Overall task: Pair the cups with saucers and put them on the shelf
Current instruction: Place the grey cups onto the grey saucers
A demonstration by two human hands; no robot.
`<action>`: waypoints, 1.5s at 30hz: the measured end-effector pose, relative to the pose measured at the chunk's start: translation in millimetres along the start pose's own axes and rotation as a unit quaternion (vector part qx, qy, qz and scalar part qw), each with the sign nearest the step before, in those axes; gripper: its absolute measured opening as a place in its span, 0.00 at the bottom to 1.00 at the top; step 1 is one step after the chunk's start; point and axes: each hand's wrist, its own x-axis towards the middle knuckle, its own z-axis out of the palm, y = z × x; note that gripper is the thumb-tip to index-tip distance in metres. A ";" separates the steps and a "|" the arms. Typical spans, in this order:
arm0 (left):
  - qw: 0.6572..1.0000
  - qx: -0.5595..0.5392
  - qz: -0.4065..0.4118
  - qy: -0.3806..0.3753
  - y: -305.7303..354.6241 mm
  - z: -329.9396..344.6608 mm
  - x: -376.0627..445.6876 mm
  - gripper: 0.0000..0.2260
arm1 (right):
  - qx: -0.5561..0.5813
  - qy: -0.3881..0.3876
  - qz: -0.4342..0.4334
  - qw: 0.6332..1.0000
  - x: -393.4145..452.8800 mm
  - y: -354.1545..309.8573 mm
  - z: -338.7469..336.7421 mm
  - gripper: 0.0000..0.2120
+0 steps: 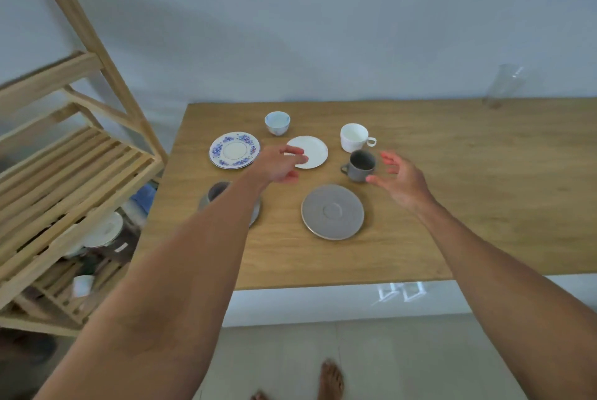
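On the wooden table (452, 206) lie a blue-flowered saucer (234, 150), a white saucer (311, 149) and a grey saucer (332, 211). A small blue-white cup (277, 122) stands behind them. A white cup (354, 137) and a grey cup (360, 165) stand to the right. A second grey cup on its saucer (217, 192) is partly hidden by my left arm. My left hand (281, 164) hovers open over the white saucer's near-left edge. My right hand (399, 180) is open just right of the grey cup, fingers spread, apart from it.
A slatted wooden shelf (74, 167) stands left of the table, with a white plate (103, 230) and a small cup (82, 285) on its lower levels. A clear glass (502, 86) stands at the table's far right. My bare feet (329, 380) show on the tiled floor.
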 end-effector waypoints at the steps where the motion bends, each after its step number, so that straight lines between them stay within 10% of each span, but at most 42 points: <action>1: 1.000 0.003 -0.025 -0.018 -7.0 6.9 4.1 0.13 | -0.003 -0.014 0.003 1.000 5.3 6.4 -2.2 0.39; 45: 0.993 -0.011 -0.112 -0.040 -76.3 38.9 15.8 0.18 | 0.134 -0.086 -0.075 0.984 -52.9 22.9 58.5 0.39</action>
